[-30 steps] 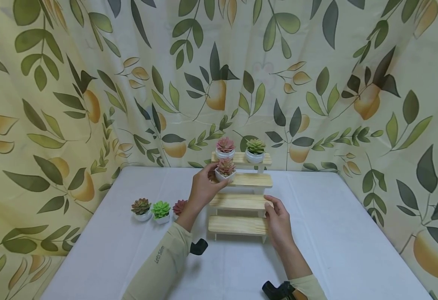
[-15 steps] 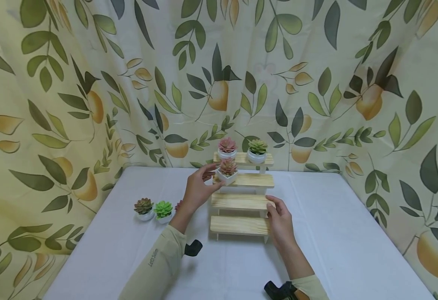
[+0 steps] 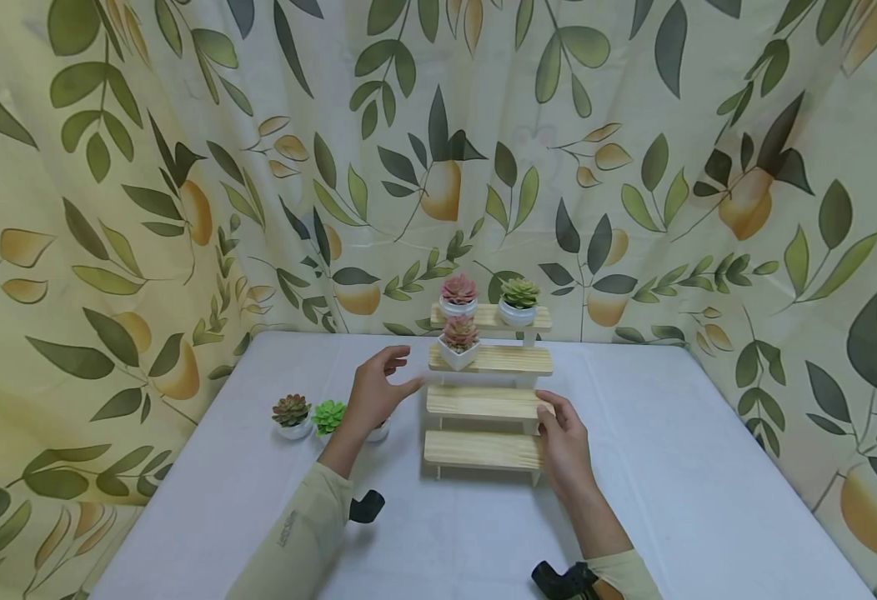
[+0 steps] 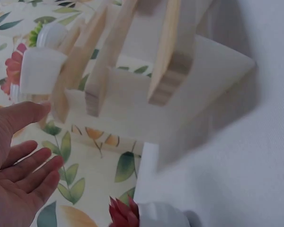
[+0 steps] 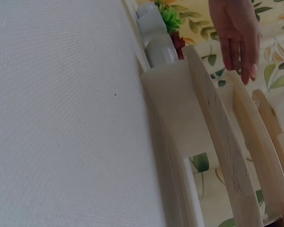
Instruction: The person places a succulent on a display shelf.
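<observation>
A tiered wooden stand (image 3: 487,403) rises in steps on the white table. My right hand (image 3: 568,446) pinches the right end of one of its lower steps between thumb and fingers. Left of the stand, my left hand (image 3: 378,392) is held with fingers spread and nothing in them; the left wrist view shows its palm (image 4: 14,184) bare. A pink succulent in an angular white pot (image 3: 458,357) sits at the left end of the second step from the top. Above it, on the top step, stand another pink succulent (image 3: 458,292) and a green succulent (image 3: 519,294), both in round white pots.
On the table to the left are a brownish succulent (image 3: 292,410), a bright green succulent (image 3: 328,417) and a red succulent (image 4: 124,213), which my left wrist mostly hides in the head view. A leaf-patterned curtain (image 3: 498,242) hangs behind the table.
My left hand has let go of the pink succulent's angular pot and moved left and down, away from the stand. That pot stays on the step. My right hand keeps its hold.
</observation>
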### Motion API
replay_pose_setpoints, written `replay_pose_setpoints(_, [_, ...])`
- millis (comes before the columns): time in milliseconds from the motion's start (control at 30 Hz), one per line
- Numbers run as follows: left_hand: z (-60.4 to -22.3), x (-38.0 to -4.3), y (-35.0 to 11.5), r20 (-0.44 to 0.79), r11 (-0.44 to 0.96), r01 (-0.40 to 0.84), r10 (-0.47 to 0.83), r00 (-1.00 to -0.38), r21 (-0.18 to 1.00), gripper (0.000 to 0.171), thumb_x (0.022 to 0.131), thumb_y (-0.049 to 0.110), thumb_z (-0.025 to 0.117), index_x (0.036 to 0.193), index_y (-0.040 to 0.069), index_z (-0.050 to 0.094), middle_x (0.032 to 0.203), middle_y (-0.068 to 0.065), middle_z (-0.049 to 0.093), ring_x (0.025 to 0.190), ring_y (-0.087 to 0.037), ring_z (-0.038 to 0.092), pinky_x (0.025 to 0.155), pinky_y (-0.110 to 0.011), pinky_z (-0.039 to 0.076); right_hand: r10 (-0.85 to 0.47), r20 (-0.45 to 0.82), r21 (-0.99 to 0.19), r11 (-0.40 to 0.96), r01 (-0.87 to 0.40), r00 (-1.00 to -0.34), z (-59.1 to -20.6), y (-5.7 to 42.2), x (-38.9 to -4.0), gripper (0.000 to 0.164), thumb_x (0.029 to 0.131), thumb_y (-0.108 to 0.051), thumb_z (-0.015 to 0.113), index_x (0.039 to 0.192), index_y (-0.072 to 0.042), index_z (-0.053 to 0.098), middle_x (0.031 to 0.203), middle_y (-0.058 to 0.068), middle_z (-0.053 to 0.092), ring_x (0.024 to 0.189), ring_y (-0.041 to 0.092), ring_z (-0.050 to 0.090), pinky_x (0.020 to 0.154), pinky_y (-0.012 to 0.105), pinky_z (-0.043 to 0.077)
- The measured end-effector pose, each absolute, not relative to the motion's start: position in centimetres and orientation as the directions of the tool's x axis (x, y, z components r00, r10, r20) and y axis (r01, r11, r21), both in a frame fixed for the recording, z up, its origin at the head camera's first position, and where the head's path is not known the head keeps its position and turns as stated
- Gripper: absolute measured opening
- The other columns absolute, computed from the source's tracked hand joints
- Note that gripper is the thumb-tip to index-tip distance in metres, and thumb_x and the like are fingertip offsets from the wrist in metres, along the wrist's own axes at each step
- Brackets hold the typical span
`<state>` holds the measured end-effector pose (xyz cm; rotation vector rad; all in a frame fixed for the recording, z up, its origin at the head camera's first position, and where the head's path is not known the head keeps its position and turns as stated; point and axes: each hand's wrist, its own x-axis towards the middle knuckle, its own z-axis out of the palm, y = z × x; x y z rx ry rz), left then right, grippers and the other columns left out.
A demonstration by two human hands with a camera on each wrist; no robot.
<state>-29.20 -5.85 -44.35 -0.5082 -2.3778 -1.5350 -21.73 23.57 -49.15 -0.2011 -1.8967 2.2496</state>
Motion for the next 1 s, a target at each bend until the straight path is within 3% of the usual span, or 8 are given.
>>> replay_pose_setpoints(67, [-44.8, -29.1, -6.4, 0.392, 0.389, 0.413, 0.135, -0.910, 0.824, 0.053, 0.085, 0.010, 0.088, 0.133, 0.003, 0.066, 0.131, -0.012, 0.067, 0.117, -0.030, 0.065, 0.102, -0.041, 0.051, 0.227, 0.017, -0.985, -0.165, -0.056, -0.974, -49.1, 23.6, -21.7, 0.036, 0.112, -0.012, 0.044, 0.146, -0.003, 0.047, 0.168, 0.003, 0.022, 0.149, 0.016, 0.028, 0.119, 0.032, 0.028])
replay_pose_setpoints(200, [-45.6, -28.8, -7.6, 0.350, 0.405, 0.355, 0.090, -0.932, 0.843, 0.054, 0.084, 0.011, 0.089, 0.133, 0.007, 0.067, 0.130, -0.013, 0.068, 0.117, -0.034, 0.064, 0.085, -0.045, 0.059, 0.224, 0.014, -0.985, -0.165, -0.052, -0.974, -49.2, 23.6, -21.8, 0.036, 0.112, -0.012, 0.044, 0.147, -0.003, 0.047, 0.168, 0.003, 0.023, 0.148, 0.016, 0.029, 0.119, 0.032, 0.028])
replay_pose_setpoints(267, [-45.9, -28.7, -8.2, 0.338, 0.422, 0.337, 0.076, -0.938, 0.842, 0.053, 0.084, 0.012, 0.088, 0.133, 0.007, 0.067, 0.130, -0.014, 0.068, 0.117, -0.034, 0.063, 0.085, -0.045, 0.059, 0.228, 0.011, -0.987, -0.156, -0.047, -0.974, -49.1, 23.6, -21.9, 0.036, 0.112, -0.012, 0.044, 0.147, -0.003, 0.047, 0.167, 0.004, 0.025, 0.148, 0.017, 0.030, 0.119, 0.033, 0.029])
replay_pose_setpoints(433, [-46.2, -28.6, -9.9, 0.335, 0.475, 0.329, 0.075, -0.939, 0.816, 0.053, 0.086, 0.015, 0.088, 0.133, 0.004, 0.067, 0.130, -0.015, 0.067, 0.121, -0.033, 0.062, 0.104, -0.050, 0.049, 0.247, 0.005, -0.988, -0.146, -0.042, -0.969, -49.2, 23.6, -21.9, 0.035, 0.112, -0.012, 0.045, 0.146, -0.003, 0.048, 0.166, 0.008, 0.029, 0.147, 0.019, 0.033, 0.119, 0.034, 0.030])
replay_pose_setpoints(600, [-46.5, -28.2, -11.7, 0.324, 0.507, 0.302, 0.047, -0.945, 0.807, 0.053, 0.086, 0.015, 0.087, 0.133, 0.003, 0.067, 0.128, -0.018, 0.068, 0.123, -0.036, 0.060, 0.102, -0.058, 0.048, 0.242, 0.016, -0.986, -0.155, -0.055, -0.970, -49.3, 23.6, -21.9, 0.035, 0.112, -0.011, 0.044, 0.146, -0.002, 0.048, 0.166, 0.010, 0.028, 0.147, 0.019, 0.033, 0.119, 0.034, 0.030])
replay_pose_setpoints(1000, [-47.8, -27.3, -15.9, 0.315, 0.607, 0.204, -0.080, -0.946, 0.768, 0.050, 0.089, 0.015, 0.083, 0.133, -0.001, 0.065, 0.135, -0.025, 0.061, 0.124, -0.042, 0.057, 0.101, -0.059, 0.046, 0.234, -0.002, -0.986, -0.165, -0.038, -0.972, -49.3, 23.7, -21.9, 0.036, 0.112, -0.013, 0.044, 0.147, -0.003, 0.047, 0.167, 0.005, 0.026, 0.147, 0.017, 0.031, 0.119, 0.032, 0.029])
